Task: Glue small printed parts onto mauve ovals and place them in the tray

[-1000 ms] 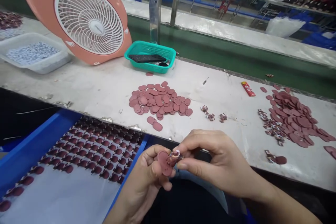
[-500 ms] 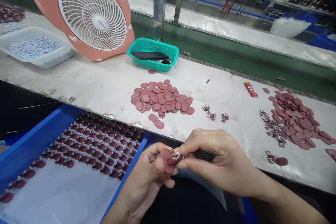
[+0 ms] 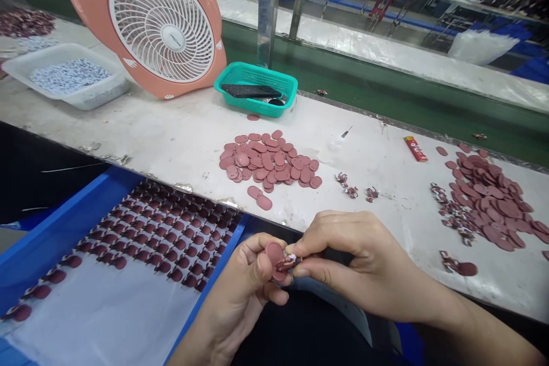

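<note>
My left hand (image 3: 238, 291) pinches a maroon oval disc (image 3: 274, 253) between thumb and fingers. My right hand (image 3: 355, 257) pinches a small printed piece (image 3: 286, 263) against that disc, and my fingertips partly hide both. On the white workbench (image 3: 128, 120) beyond my hands lie a loose pile of maroon discs (image 3: 268, 163) and several small printed pieces (image 3: 351, 191). A larger pile of discs (image 3: 489, 206) lies to the right of my right hand. To my left, a blue-framed tray (image 3: 158, 240) holds rows of assembled maroon pieces on a white sheet.
A teal plastic basket (image 3: 256, 81) holding a black tool stands at the bench's back edge. Beside it are a pink fan (image 3: 163, 28) and a white tub of small speckled parts (image 3: 68, 77). A red lighter (image 3: 416, 148) lies on the right. Metal posts and a green-sided conveyor run behind.
The whole scene has shifted right and slightly up in the view. Both hands keep their pinch on the disc and small piece, which has turned a little.
</note>
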The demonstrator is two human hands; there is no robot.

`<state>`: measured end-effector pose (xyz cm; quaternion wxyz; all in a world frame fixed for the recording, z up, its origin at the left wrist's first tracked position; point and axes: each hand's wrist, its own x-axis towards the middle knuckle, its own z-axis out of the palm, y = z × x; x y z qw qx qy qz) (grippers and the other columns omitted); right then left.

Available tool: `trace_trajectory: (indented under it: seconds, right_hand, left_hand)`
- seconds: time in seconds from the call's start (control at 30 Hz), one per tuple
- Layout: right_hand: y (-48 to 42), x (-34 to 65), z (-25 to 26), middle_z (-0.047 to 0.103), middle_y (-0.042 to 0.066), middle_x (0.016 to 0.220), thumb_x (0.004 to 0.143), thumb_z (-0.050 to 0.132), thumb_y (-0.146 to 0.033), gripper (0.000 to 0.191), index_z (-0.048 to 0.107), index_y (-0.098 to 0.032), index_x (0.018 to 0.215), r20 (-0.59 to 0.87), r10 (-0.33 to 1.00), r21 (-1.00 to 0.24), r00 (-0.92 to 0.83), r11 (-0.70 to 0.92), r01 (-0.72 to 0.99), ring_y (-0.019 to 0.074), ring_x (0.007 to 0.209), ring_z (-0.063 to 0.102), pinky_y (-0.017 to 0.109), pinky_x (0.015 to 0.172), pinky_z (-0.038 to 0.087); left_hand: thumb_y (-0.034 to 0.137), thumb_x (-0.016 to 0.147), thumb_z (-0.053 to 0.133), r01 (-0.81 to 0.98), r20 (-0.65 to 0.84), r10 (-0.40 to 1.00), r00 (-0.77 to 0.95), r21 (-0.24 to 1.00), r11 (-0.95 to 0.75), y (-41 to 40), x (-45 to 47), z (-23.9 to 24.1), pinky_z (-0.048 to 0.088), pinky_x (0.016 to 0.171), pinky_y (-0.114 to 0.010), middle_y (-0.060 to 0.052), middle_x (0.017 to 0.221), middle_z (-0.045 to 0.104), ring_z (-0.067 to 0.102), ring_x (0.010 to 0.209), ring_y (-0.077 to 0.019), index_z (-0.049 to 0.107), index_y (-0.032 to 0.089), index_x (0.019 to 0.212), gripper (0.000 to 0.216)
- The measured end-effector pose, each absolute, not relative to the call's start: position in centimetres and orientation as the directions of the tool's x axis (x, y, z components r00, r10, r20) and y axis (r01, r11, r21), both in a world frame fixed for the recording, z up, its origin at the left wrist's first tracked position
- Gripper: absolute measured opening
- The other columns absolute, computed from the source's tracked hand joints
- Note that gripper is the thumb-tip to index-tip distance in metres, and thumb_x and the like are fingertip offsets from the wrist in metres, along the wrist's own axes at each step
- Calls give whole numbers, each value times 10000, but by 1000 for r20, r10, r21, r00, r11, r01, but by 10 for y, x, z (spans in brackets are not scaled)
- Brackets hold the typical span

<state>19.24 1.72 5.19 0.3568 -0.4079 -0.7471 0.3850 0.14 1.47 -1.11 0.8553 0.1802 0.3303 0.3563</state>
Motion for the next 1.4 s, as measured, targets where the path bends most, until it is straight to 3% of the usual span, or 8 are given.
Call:
trace_trajectory:
  seconds: [0.37,0.6,0.77,1.4]
  right_hand:
    - [19,192,55,790,-4,872,932,715,-112,106,730,-201,988,269,836,-816,-479,462,349,127,758,702,227,728,541]
    - [18,192,51,781,11,866,941,687,-95,123,713,-197,1005,291,816,-798,-500,495,343,138,759,698,236,719,552]
    - [16,192,48,771,5,852,939,699,-109,124,720,-202,1018,276,831,-815,-483,469,341,123,742,687,211,689,538]
    - [20,187,50,758,28,824,908,722,-130,95,742,-186,982,185,854,-859,-487,381,342,122,716,693,206,670,540]
  left_hand:
    - [552,535,944,-475,-467,713,523,534,699,15,1,-9,493,452,-119,54,571,552,526,508,-59,700,174,671,470]
    - [482,547,964,-494,-502,699,509,495,715,14,1,-11,507,462,-120,38,584,617,572,511,-57,721,161,683,425]
    - [456,530,977,-519,-511,696,504,465,717,12,1,-12,517,464,-127,13,624,676,623,527,-74,737,156,727,431]
    - [493,553,960,-483,-505,684,526,485,729,12,-5,-10,511,468,-124,22,650,606,556,564,-67,732,153,715,441]
